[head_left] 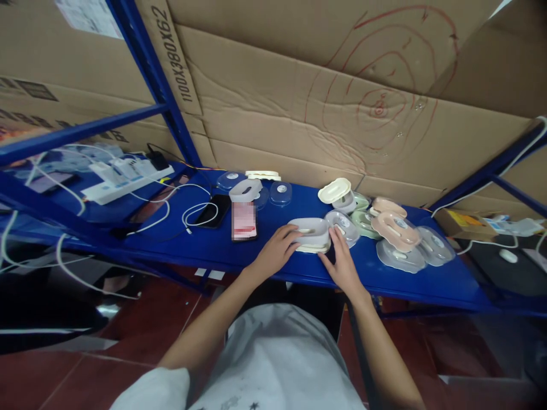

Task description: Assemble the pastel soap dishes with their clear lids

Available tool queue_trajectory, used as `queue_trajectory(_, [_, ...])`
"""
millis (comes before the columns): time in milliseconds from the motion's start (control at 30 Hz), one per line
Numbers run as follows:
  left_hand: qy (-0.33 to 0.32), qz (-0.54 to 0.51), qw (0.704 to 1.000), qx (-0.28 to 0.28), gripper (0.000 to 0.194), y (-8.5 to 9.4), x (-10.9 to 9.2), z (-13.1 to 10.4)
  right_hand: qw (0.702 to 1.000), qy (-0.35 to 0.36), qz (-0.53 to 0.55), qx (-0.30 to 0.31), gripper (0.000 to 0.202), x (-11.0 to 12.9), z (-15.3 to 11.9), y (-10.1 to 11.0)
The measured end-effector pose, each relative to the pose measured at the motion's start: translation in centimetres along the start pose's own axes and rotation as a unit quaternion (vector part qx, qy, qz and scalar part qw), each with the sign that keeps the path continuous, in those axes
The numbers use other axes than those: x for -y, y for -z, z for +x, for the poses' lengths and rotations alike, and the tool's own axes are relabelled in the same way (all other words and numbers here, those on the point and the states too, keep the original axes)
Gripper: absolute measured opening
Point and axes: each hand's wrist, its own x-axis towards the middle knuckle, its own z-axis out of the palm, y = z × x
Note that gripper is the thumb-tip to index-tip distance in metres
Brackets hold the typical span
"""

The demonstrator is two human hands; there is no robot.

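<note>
A light grey oval soap dish point(315, 234) sits over a cream scalloped piece point(314, 249) near the front edge of the blue shelf. My left hand point(277, 249) grips its left end, fingertips on the rim and thumb low at the front. At the right end, my right hand point(342, 265) holds on with fingers along the side and thumb near the cream piece. A clear plastic cover point(347, 229) lies just beyond my right fingers. Whether the dish and the cream piece are joined, I cannot tell.
To the right are pink scalloped pieces point(395, 230), green pieces point(363, 222) and clear covers point(401, 259). A cream tray point(335, 191) leans behind. At left lie a lit phone point(244, 222), a dark phone point(216, 212), white cables and a power strip point(128, 182). Blue posts flank the shelf.
</note>
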Motion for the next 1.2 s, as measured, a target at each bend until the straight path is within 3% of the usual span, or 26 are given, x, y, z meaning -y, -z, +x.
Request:
queue_trajectory(133, [-0.014, 0.021, 0.999, 0.023, 0.025, -0.8, 0.2, 0.3, 1.000, -0.012, -0.011, 0.005, 0.074, 0.2, 0.1, 0.1])
queue_trajectory(533, [-0.064, 0.060, 0.994, 0.070, 0.027, -1.6, 0.2, 0.2, 0.994, -0.006, -0.105, -0.012, 0.040, 0.5, -0.6, -0.7])
queue_trajectory(733, [-0.040, 0.077, 0.994, 0.066, 0.028, 0.1, 0.5, -1.1, 0.995, 0.052, -0.069, 0.046, 0.039, 0.6, 0.2, 0.0])
queue_trajectory(867, [-0.003, 0.079, 0.996, 0.040, 0.031, 2.3, 0.9, -3.2, 0.993, 0.082, -0.025, 0.082, 0.044, 0.9, 5.6, -1.2])
queue_trajectory(1067, [0.022, 0.060, 0.998, 0.003, 0.024, 3.7, 0.6, -5.4, 0.982, 0.117, -0.017, 0.148, 0.046, 1.8, 17.9, -8.4])
queue_trajectory(1133, [0.018, 0.051, 0.999, 0.004, 0.023, 3.9, 0.4, -5.6, 0.980, 0.122, -0.025, 0.153, 0.045, 1.8, 19.3, -9.7])
queue_trajectory(1200, [0.019, 0.041, 0.999, 0.003, 0.023, 3.9, 0.3, -5.6, 0.981, 0.121, -0.042, 0.148, 0.049, 1.4, 18.7, -9.8])
